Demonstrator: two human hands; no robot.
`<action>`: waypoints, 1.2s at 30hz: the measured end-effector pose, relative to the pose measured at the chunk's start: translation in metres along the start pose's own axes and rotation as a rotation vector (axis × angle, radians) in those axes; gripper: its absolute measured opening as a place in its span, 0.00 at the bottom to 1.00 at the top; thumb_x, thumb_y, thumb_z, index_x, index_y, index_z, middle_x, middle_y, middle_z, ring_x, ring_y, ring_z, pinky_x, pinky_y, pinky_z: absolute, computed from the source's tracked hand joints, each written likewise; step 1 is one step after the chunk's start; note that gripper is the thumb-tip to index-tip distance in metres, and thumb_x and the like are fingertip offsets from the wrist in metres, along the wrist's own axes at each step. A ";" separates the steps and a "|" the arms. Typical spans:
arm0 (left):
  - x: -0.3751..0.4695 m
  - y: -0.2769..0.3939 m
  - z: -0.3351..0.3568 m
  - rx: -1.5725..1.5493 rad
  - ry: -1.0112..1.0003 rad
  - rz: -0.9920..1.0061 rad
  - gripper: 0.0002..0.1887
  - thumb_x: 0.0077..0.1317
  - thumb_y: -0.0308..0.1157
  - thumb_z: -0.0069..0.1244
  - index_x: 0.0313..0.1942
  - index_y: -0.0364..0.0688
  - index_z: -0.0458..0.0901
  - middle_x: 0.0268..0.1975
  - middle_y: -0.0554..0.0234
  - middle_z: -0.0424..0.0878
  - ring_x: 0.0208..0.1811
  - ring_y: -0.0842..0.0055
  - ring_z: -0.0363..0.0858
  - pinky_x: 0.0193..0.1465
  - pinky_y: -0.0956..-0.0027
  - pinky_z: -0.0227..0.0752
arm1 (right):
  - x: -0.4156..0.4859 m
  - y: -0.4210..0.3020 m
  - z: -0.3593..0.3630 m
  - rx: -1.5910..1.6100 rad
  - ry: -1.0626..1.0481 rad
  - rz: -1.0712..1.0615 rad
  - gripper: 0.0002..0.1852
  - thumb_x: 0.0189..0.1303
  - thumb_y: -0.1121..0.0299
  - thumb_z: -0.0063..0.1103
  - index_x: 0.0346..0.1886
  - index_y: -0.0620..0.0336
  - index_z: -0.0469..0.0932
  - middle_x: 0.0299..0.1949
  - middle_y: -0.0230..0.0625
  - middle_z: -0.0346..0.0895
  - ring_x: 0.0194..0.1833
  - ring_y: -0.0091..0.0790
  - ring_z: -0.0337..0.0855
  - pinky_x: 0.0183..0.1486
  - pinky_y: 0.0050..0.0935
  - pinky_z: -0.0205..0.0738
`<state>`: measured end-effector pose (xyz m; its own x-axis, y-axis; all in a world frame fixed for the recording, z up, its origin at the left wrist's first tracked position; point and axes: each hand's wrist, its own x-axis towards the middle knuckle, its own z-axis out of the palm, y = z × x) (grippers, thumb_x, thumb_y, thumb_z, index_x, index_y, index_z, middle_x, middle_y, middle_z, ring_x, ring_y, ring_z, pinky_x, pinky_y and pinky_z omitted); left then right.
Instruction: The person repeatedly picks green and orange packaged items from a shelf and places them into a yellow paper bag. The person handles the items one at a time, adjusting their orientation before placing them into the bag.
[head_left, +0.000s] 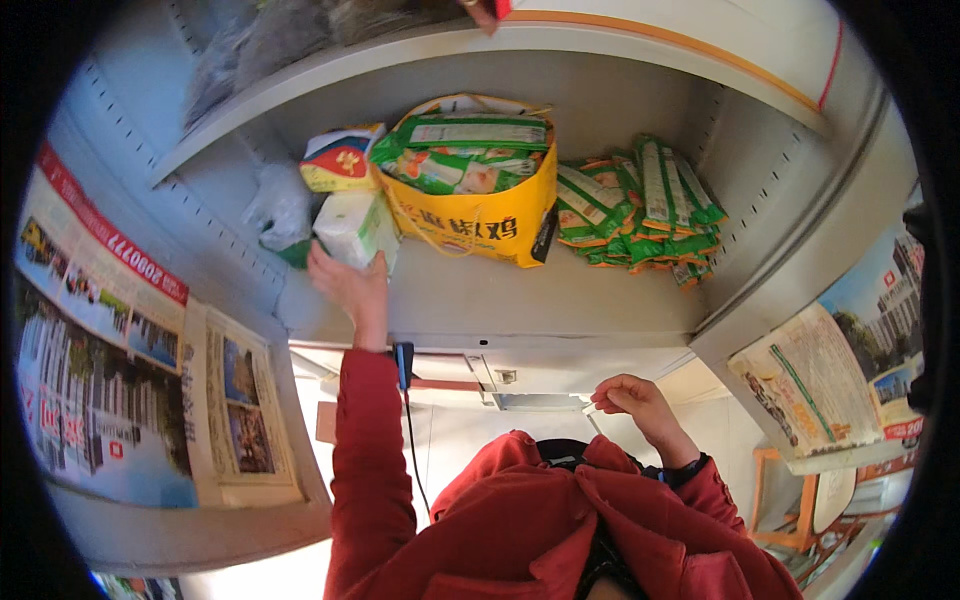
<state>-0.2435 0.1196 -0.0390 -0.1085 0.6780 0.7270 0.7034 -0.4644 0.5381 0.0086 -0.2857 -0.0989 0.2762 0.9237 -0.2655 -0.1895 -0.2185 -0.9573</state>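
My left hand (351, 289) reaches onto a metal cabinet shelf, its fingers spread at the near end of a white and pale green plastic-wrapped tissue pack (352, 226); whether it grips the pack is hard to tell. Behind the pack lies a yellow, red and blue packet (343, 159). To its left sits a clear plastic bag (281, 206) with something green beneath. A yellow carrier bag (472, 225) full of green food packets (480, 135) stands at the middle. More green and orange packets (645, 210) are piled to its right. My right hand (634, 401) hovers below the shelf front, fingers curled, apparently around nothing.
Cabinet doors covered in printed papers stand open at left (112, 360) and right (832, 360). An upper shelf (600, 45) carries plastic-covered things. Below the shelf edge are a drawer front (525, 367) and a dark cable (411, 442). A wooden chair (795, 502) is at lower right.
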 end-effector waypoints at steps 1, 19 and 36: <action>0.001 0.017 -0.006 -0.031 0.029 0.175 0.55 0.48 0.34 0.74 0.73 0.33 0.57 0.70 0.35 0.63 0.72 0.45 0.59 0.74 0.45 0.53 | -0.002 0.001 0.000 0.014 0.023 0.018 0.12 0.77 0.66 0.54 0.53 0.63 0.82 0.48 0.36 0.86 0.50 0.29 0.86 0.57 0.30 0.80; 0.020 0.125 -0.009 -0.540 -0.442 0.699 0.12 0.55 0.25 0.64 0.31 0.34 0.74 0.33 0.51 0.74 0.41 0.53 0.72 0.45 0.57 0.67 | 0.066 -0.065 0.000 -0.100 0.096 -0.293 0.12 0.76 0.73 0.54 0.58 0.62 0.79 0.52 0.34 0.84 0.49 0.26 0.85 0.54 0.28 0.78; 0.001 0.142 -0.069 -0.272 -0.325 0.728 0.09 0.59 0.29 0.64 0.36 0.39 0.82 0.35 0.57 0.78 0.43 0.59 0.78 0.54 0.58 0.66 | 0.107 -0.180 0.016 -0.231 0.209 -0.768 0.10 0.78 0.73 0.52 0.54 0.65 0.81 0.50 0.33 0.85 0.52 0.24 0.83 0.57 0.26 0.78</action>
<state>-0.1920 0.0151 0.0676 0.5437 0.2676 0.7954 0.3215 -0.9419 0.0971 0.0567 -0.1420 0.0463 0.4239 0.7695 0.4777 0.3157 0.3689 -0.8742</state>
